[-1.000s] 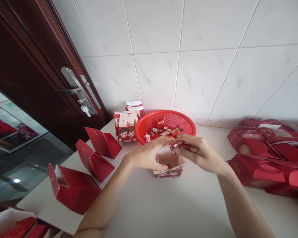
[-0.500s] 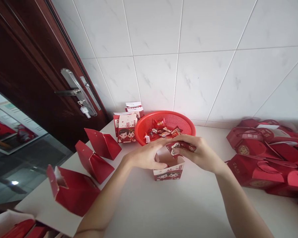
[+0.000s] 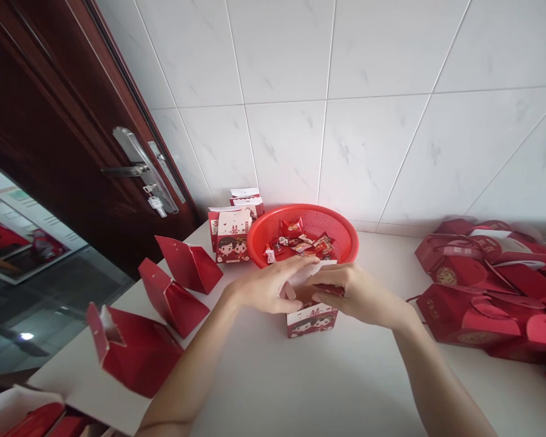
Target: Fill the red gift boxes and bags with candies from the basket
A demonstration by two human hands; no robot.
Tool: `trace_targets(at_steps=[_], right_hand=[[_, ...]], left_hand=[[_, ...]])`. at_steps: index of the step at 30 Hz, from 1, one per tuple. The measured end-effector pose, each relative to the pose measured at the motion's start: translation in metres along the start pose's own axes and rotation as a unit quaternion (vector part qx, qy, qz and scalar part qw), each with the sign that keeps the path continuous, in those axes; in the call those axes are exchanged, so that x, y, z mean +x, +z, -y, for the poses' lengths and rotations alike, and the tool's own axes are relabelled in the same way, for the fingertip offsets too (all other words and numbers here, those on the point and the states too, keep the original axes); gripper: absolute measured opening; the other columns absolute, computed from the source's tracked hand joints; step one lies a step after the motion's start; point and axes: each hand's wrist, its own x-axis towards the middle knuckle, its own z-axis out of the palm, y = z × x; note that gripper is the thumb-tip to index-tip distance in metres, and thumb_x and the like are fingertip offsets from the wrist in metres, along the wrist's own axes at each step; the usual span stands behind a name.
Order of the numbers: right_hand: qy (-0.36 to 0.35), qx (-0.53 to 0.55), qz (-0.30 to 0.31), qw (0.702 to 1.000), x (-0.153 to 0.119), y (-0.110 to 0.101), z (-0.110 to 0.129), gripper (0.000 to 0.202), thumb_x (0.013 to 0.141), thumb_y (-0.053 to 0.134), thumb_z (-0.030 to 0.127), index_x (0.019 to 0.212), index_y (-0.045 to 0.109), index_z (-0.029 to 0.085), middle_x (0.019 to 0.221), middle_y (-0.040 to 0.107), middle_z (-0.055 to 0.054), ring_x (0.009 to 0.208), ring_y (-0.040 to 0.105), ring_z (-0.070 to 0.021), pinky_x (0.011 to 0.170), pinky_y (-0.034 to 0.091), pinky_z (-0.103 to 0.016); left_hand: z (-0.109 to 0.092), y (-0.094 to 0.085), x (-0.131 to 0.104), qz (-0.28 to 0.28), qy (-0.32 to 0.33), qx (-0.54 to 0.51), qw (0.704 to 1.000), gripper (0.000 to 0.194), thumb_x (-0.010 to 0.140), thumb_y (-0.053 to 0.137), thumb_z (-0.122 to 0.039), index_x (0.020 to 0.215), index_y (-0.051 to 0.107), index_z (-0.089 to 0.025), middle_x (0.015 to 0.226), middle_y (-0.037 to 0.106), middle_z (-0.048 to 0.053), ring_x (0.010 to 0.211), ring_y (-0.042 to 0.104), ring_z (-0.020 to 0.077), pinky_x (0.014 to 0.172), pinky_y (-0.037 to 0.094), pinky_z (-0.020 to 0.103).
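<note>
A small red-and-white candy box (image 3: 312,325) with two cartoon figures on its front stands open at the top on the white table. My left hand (image 3: 266,290) is closed around the box's left side, thumb near the front rim and fingers toward the back flap. From the right, my right hand (image 3: 361,296) reaches into the opening, pinching a dark red snack packet (image 3: 337,290) that is mostly hidden by the fingers and box wall. Just behind sits a red plastic basket (image 3: 348,233) holding several wrapped sweets (image 3: 302,244).
Cartoon-printed boxes (image 3: 233,237) stand left of the basket. Several plain red folded boxes (image 3: 176,297) line the table's left edge. Red handled boxes (image 3: 466,315) are piled at the right. A dark wooden door (image 3: 59,91) and a tiled wall (image 3: 282,152) border the table.
My right hand has brought the packet down from above the box into its opening. The box has shifted slightly right and toward me, with my left hand still on it.
</note>
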Motion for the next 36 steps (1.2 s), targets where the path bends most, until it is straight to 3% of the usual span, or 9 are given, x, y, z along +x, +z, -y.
trace_targets(at_steps=[3, 6, 10, 14, 17, 21, 29, 32, 36], right_hand=[[0.029, 0.046, -0.083, 0.995, -0.002, -0.005, -0.001, 0.008, 0.09, 0.059, 0.019, 0.093, 0.067, 0.02, 0.081, 0.068, -0.002, 0.062, 0.056, -0.0119, 0.057, 0.044, -0.025], [0.056, 0.188, -0.169, 0.966, -0.004, -0.012, -0.003, 0.015, 0.086, 0.064, 0.027, 0.098, 0.057, 0.022, 0.097, 0.067, -0.004, 0.06, 0.06, -0.0114, 0.053, 0.047, -0.025], [0.064, 0.403, -0.192, 0.893, -0.004, -0.016, -0.007, 0.02, 0.07, 0.056, 0.022, 0.087, 0.047, 0.024, 0.093, 0.065, 0.0, 0.053, 0.064, -0.0157, 0.046, 0.05, -0.03], [0.104, 0.47, -0.212, 0.85, 0.001, -0.013, -0.009, 0.017, 0.061, 0.055, 0.019, 0.075, 0.046, 0.022, 0.079, 0.061, 0.002, 0.05, 0.065, -0.0183, 0.045, 0.052, -0.032], [0.105, 0.426, -0.236, 0.867, 0.003, -0.011, -0.012, 0.011, 0.071, 0.065, 0.019, 0.078, 0.056, 0.02, 0.075, 0.062, 0.001, 0.059, 0.065, -0.0161, 0.051, 0.052, -0.027], [0.041, 0.362, -0.222, 0.905, 0.005, -0.007, -0.012, 0.011, 0.083, 0.074, 0.028, 0.086, 0.068, 0.02, 0.086, 0.068, -0.002, 0.068, 0.064, -0.014, 0.06, 0.054, -0.027], [-0.029, 0.194, -0.17, 0.966, 0.014, 0.018, -0.006, 0.008, 0.092, 0.066, 0.023, 0.093, 0.074, 0.023, 0.092, 0.075, -0.005, 0.088, 0.068, -0.0187, 0.08, 0.054, -0.034], [-0.02, 0.143, -0.138, 0.98, 0.017, 0.024, -0.008, 0.014, 0.093, 0.062, 0.018, 0.094, 0.075, 0.022, 0.098, 0.076, -0.005, 0.093, 0.069, -0.0199, 0.082, 0.055, -0.034], [0.002, 0.11, -0.087, 0.99, 0.019, 0.028, -0.012, 0.019, 0.088, 0.06, 0.009, 0.097, 0.072, 0.022, 0.101, 0.076, -0.002, 0.089, 0.07, -0.0174, 0.079, 0.055, -0.031]], left_hand=[[0.002, -0.001, 0.0, 0.005, 0.004, -0.004, 1.0, 0.088, 0.078, 0.073, -0.027, 0.157, 0.035, -0.032, 0.159, 0.044, 0.008, 0.136, 0.054, 0.0335, 0.101, 0.054, 0.041], [0.001, -0.003, 0.0, 0.008, 0.008, -0.005, 1.0, 0.087, 0.079, 0.071, -0.025, 0.157, 0.034, -0.033, 0.162, 0.039, 0.007, 0.136, 0.054, 0.0334, 0.1, 0.055, 0.041], [-0.003, -0.004, 0.002, 0.008, 0.002, 0.002, 1.0, 0.083, 0.08, 0.066, -0.018, 0.157, 0.037, -0.032, 0.16, 0.043, 0.004, 0.138, 0.053, 0.0324, 0.099, 0.055, 0.039], [-0.003, -0.003, 0.003, -0.013, 0.019, -0.011, 1.0, 0.081, 0.079, 0.063, -0.012, 0.154, 0.042, -0.033, 0.156, 0.049, 0.003, 0.133, 0.057, 0.0295, 0.1, 0.055, 0.037], [-0.001, -0.004, 0.003, -0.019, 0.045, -0.019, 0.999, 0.078, 0.079, 0.061, -0.008, 0.152, 0.046, -0.031, 0.152, 0.054, 0.005, 0.131, 0.059, 0.0278, 0.101, 0.053, 0.037], [0.002, -0.008, 0.003, -0.035, 0.065, -0.019, 0.997, 0.07, 0.078, 0.059, -0.005, 0.144, 0.056, -0.027, 0.143, 0.063, 0.007, 0.13, 0.059, 0.0265, 0.1, 0.053, 0.034], [0.002, -0.013, 0.002, 0.003, 0.029, -0.06, 0.998, 0.048, 0.076, 0.066, -0.014, 0.123, 0.064, -0.023, 0.117, 0.071, 0.004, 0.107, 0.068, 0.0257, 0.092, 0.054, 0.035], [0.005, -0.015, 0.002, 0.022, 0.026, -0.056, 0.998, 0.056, 0.076, 0.072, -0.019, 0.131, 0.061, -0.023, 0.11, 0.072, 0.005, 0.1, 0.068, 0.0255, 0.088, 0.055, 0.036], [0.009, -0.016, 0.002, 0.045, 0.022, -0.067, 0.996, 0.076, 0.076, 0.076, -0.025, 0.147, 0.05, -0.024, 0.126, 0.069, 0.008, 0.112, 0.066, 0.0272, 0.096, 0.053, 0.037]])
